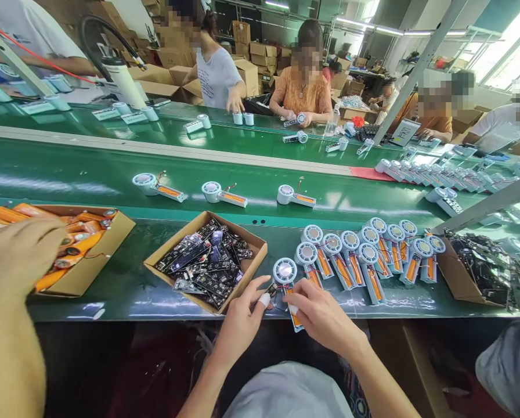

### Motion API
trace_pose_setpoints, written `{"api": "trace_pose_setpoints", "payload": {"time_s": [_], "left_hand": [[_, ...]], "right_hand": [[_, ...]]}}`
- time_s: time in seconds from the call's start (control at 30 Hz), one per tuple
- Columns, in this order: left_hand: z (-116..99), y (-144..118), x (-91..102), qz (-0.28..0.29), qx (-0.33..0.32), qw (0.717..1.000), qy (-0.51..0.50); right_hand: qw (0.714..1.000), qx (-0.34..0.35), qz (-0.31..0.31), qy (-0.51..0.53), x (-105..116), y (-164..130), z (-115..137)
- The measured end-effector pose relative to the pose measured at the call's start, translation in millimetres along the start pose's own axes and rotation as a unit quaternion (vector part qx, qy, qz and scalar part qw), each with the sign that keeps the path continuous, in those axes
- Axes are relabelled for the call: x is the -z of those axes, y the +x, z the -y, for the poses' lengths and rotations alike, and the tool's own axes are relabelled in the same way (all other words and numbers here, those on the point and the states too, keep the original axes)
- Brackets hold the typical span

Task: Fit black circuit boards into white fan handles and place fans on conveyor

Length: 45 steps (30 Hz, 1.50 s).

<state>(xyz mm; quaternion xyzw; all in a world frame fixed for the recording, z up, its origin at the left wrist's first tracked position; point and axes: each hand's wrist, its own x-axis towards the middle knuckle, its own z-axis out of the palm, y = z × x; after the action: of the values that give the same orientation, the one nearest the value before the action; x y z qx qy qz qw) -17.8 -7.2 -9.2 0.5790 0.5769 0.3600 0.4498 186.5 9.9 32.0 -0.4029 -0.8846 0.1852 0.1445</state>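
My left hand [242,313] and my right hand [318,310] meet at the near edge of the green bench [125,284]. Between them they hold a small white fan unit [285,271] with a round grille head and an orange battery in its open handle. My left fingertips, one wrapped in white tape, pinch a small dark circuit board and wires beside the fan head. My right hand grips the handle part, hiding most of it.
A cardboard box of dark circuit boards [208,261] sits left of my hands; several finished fan units [364,255] lie to the right. A co-worker's hand [16,255] reaches over a box of orange batteries [81,238]. Three fan units [219,193] ride the conveyor; people work opposite.
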Motion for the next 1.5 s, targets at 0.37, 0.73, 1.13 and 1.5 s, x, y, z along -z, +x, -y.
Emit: {"api": "trace_pose_setpoints", "payload": {"time_s": [0.37, 0.73, 1.13, 1.5], "left_hand": [[-2, -11, -12.2, -0.024, -0.120, 0.968, 0.220], [-5, -17, -15.1, -0.082, -0.055, 0.988, 0.116], [-4, -23, -28.4, -0.144, -0.022, 0.989, -0.025], [2, -24, -39.4, -0.202, -0.121, 0.970, 0.051]], "right_hand": [[0.939, -0.115, -0.122, 0.301, -23, 7, -15], [0.936, -0.129, -0.145, 0.292, -22, 18, 3], [0.980, -0.140, -0.092, 0.111, -17, 23, 17], [0.987, -0.148, -0.068, 0.004, -22, 21, 28]]}}
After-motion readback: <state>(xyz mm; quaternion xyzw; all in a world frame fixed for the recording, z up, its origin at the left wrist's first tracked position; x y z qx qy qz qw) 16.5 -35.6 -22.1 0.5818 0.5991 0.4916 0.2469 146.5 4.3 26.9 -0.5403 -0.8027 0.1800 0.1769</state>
